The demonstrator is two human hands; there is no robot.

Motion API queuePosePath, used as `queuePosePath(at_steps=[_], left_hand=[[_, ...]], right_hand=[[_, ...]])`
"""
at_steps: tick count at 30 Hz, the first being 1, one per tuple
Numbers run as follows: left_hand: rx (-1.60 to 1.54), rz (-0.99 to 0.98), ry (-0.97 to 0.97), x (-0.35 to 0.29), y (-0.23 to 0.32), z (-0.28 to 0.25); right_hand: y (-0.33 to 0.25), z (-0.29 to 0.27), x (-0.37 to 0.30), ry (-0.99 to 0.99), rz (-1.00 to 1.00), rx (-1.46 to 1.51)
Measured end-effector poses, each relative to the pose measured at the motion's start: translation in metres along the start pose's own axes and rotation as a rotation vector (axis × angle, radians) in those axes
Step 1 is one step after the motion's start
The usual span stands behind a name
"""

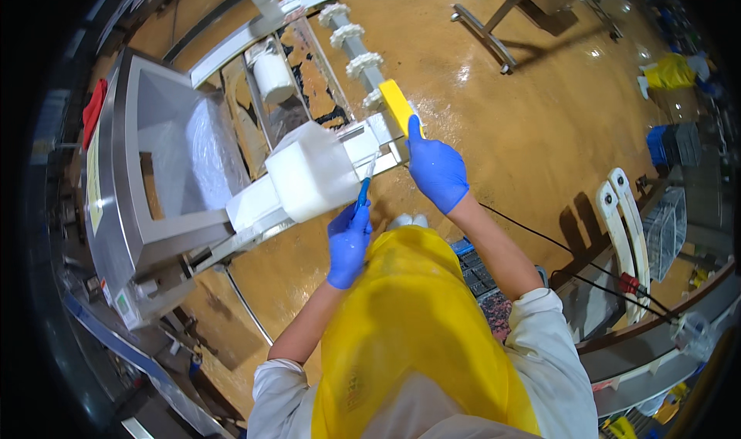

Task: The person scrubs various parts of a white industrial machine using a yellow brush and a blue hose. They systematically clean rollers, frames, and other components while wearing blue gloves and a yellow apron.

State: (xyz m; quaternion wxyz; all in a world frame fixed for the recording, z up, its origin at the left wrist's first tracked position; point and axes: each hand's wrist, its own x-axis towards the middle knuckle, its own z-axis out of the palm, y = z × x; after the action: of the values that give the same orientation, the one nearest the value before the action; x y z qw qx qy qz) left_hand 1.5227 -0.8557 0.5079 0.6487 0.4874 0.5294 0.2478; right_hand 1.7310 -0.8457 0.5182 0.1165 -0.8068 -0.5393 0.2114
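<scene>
1. Left hand (349, 242): fingers clenched round a thin blue brush (363, 189), tip at the conveyor end (378, 140).
2. Right hand (436, 169): fingers grasped a yellow block (400, 105) against that end.
3. Judgement: short strokes, block held steady, would work best.
4. White wrapped bundle (310, 173) lay just left; yellow label (94, 180) on the steel housing (127, 200).

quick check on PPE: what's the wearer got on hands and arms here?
Both hands wear blue disposable gloves: left hand, right hand. The gloves end at the wrists and the forearms are uncovered. White sleeves are pushed up to about the elbows. A yellow translucent apron covers the front. No markings or cables visible on the gloves or sleeves.
</scene>
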Motion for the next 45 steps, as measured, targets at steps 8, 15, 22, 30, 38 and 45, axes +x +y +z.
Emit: queuePosePath(at_steps=[8,15,22,30,38,45], left_hand=[[0.129,-0.178,0.107,-0.038,-0.007,-0.071],[0.222,-0.088,0.247,-0.002,0.029,-0.115],[0.261,-0.08,0.071,0.064,0.051,-0.146],[0.325,0.058,-0.109,0.114,0.041,-0.17],[0.233,0.125,-0.144,0.113,0.015,-0.179],[0.206,0.05,-0.166,0.039,-0.028,-0.232]], right_hand=[[-0.004,-0.012,0.044,-0.023,-0.257,-0.058],[-0.017,-0.051,0.12,-0.174,-0.498,-0.399],[-0.032,-0.04,0.127,-0.313,-0.502,-0.301],[-0.027,0.004,0.029,-0.17,-0.251,0.091],[-0.04,0.051,-0.066,0.217,-0.009,0.146],[-0.062,0.061,-0.143,0.241,0.384,-0.169]])
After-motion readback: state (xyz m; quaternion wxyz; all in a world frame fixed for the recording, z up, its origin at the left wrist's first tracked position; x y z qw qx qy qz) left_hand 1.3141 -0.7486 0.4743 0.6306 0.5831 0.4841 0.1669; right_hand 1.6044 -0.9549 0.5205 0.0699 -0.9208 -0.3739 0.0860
